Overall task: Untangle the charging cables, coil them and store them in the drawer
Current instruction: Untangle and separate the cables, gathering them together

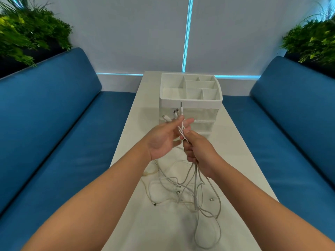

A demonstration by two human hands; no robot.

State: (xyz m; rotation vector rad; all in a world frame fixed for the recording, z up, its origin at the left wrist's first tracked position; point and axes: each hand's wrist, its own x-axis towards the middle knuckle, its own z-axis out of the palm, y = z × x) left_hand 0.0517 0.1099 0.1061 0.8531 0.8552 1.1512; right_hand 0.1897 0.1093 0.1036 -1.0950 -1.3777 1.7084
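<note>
A tangle of white and grey charging cables hangs from my hands down onto the white table. My right hand grips the bundle in a fist above the table. My left hand is held palm up beside it, fingers mostly straight, with several plug ends fanning out over its fingertips. Behind my hands stands a white organiser with open top compartments and translucent drawers in its front; the drawers look closed, partly hidden by my hands.
Blue upholstered benches run along both sides of the table, one on the left and one on the right. Green plants stand in the far corners, left and right. A pale blind covers the window behind the organiser.
</note>
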